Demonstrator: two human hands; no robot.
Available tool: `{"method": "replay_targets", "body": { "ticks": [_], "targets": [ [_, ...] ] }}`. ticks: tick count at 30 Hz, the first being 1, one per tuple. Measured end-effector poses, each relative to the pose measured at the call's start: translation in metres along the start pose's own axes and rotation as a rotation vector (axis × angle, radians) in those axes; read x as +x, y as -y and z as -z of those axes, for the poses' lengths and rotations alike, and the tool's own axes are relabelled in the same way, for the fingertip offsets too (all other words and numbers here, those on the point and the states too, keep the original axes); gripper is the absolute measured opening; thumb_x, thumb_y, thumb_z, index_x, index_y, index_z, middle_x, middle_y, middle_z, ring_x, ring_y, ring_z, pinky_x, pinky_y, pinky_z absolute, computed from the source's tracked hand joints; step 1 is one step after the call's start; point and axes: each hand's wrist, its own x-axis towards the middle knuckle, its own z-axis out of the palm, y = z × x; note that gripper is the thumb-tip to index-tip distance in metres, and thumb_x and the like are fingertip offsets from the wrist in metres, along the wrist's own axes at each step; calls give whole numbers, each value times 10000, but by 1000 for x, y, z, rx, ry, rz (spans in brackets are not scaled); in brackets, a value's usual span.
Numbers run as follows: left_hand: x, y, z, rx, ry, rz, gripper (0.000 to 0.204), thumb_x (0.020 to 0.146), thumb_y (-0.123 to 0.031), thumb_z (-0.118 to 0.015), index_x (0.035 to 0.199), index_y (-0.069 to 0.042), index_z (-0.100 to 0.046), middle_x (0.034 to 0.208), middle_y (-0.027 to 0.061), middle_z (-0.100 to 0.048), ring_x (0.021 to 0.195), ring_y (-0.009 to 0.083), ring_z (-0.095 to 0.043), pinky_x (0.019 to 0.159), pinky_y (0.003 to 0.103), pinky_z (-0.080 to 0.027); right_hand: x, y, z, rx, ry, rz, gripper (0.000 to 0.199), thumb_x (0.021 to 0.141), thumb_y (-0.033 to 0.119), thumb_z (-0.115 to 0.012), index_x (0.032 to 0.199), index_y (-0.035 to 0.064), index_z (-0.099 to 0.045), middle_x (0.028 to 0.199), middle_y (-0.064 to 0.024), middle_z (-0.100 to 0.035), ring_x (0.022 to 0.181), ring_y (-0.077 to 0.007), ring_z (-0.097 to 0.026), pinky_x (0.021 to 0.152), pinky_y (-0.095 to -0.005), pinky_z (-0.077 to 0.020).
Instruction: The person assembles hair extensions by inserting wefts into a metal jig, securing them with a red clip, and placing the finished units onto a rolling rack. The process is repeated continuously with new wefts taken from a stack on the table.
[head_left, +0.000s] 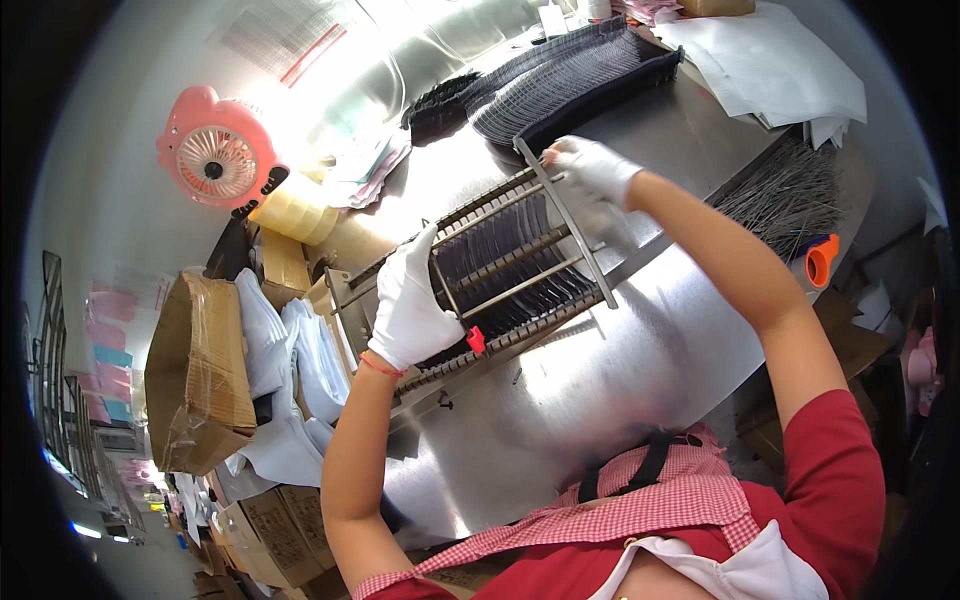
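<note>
A slotted metal rack (pixel 590 255) lies slantwise on the steel table, with a row of thin dark strips (pixel 500 245) standing in its slots. My left hand (pixel 410 310), in a white glove, is closed around the rack's left part, its thumb side toward the far rail. Beside its fingers a small red clip or knob (pixel 476 340) sits on the near side. At the far end of the rack's right crossbar is my right hand (pixel 597 175), also gloved, slightly blurred. Its bent fingertips are closed on the bar's end; the palm side is hidden.
Behind the rack lies a long batch of dark strips (pixel 560 85). Thin wires (pixel 785 190) and an orange-and-blue tape dispenser (pixel 821 262) are at the right. An open cardboard box (pixel 195 380), white gloves or cloths (pixel 315 360), yellow tape rolls (pixel 297 208) and a pink fan (pixel 215 150) are left.
</note>
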Motion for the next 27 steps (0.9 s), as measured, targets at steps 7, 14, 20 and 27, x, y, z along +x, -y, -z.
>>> {"method": "replay_targets", "body": {
  "ticks": [7,14,20,27],
  "targets": [
    [-4,16,-1,4,2,45,958,611,-78,-694,1492,21,-332,1285,258,-510,1245,427,-464,1120,491,-309,34,-32,122,-147,-557,349,159,977,192,-562,1018,90,-677,912,-71,-625,817,-197,-558,744,-326,-435],
    [10,24,-1,25,7,102,972,587,-114,-736,1473,22,-360,1275,261,-524,1215,422,-486,1095,470,-354,-42,1,182,924,-972,574,285,1081,322,-477,891,111,-508,575,52,-338,449,-104,-270,405,-295,-206],
    [13,28,-2,59,57,204,1019,589,-148,-819,1480,29,-358,1380,226,-491,1302,370,-471,1130,418,-365,-181,-58,82,134,135,199,341,930,369,-723,1033,73,-589,890,-36,-614,794,-136,-573,792,-284,-458],
    [12,29,-6,47,28,210,996,592,-144,-753,1488,11,-348,1313,255,-515,1254,407,-477,1119,449,-343,-242,-118,57,146,208,-280,373,1042,273,-550,1350,67,-503,981,0,-625,752,-61,-513,672,-223,-434]
  ]
}}
